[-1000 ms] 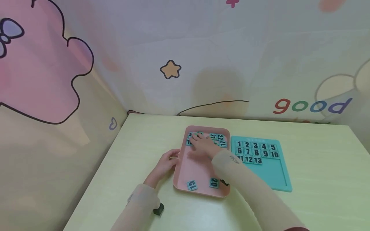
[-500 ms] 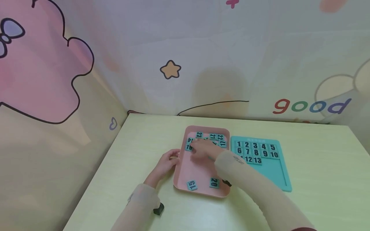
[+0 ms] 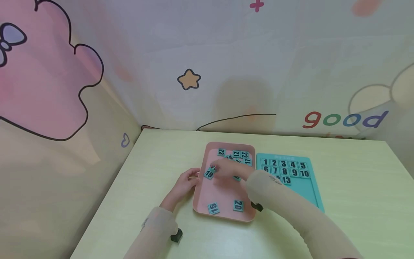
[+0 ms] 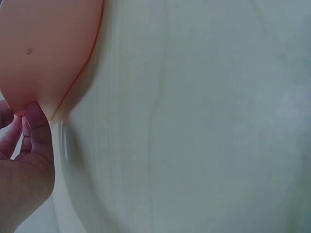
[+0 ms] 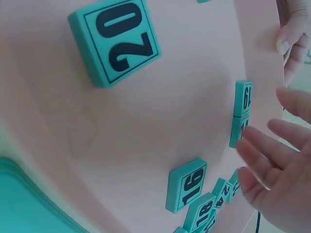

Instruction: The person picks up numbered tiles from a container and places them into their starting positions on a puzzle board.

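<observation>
My left hand (image 3: 185, 184) pinches the left rim of a pink tray (image 3: 223, 194); in the left wrist view thumb and fingers meet on the tray edge (image 4: 46, 63). Over the tray's far half, my right hand (image 3: 228, 168) reaches down with loosely bent, spread fingers. One fingertip touches or nearly touches a number tile (image 5: 238, 130), mostly covered, which lies against the 19 tile (image 3: 209, 174). The 16 tile (image 5: 188, 184) and 18 tile (image 5: 200, 212) lie close to that hand in the right wrist view. It grips nothing.
A turquoise number board (image 3: 304, 190) with tiles in rows stands right of the tray. The 15 tile (image 3: 213, 208) and 20 tile (image 3: 238, 205) lie at the tray's near end. Several tiles, including 23 (image 3: 221, 152) and 21 (image 3: 236, 154), crowd its far end.
My right hand has come nearer and slightly right from the tray's far left corner. The 19 tile and its neighbour have slid nearer and turned. My left hand stays on the rim.
</observation>
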